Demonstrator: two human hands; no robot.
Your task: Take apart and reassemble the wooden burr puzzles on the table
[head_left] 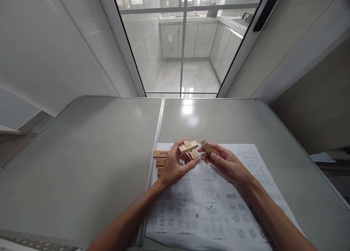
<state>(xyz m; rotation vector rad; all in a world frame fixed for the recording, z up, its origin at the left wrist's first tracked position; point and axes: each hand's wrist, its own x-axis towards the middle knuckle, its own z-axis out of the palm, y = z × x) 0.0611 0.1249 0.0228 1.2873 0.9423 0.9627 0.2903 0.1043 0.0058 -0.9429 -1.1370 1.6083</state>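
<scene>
In my left hand (175, 165) are interlocked wooden puzzle pieces (188, 146), one lying crosswise over others, held between thumb and fingers above the paper. My right hand (225, 159) pinches a single wooden puzzle piece (205, 147) with a dark mark on its end, a small gap to the right of the joined pieces. Beside my left hand, partly hidden behind it, several loose wooden pieces (160, 154) lie at the paper's left edge; the nearest one to the back has a slot. Under both hands spreads a white instruction sheet (207, 214) printed with small diagrams.
The grey table (82, 163) has a metal seam (158, 129) running front to back, by the sheet's left edge. Beyond its far edge stands a glass door (169, 43) with a black handle (264, 10). White walls flank the table.
</scene>
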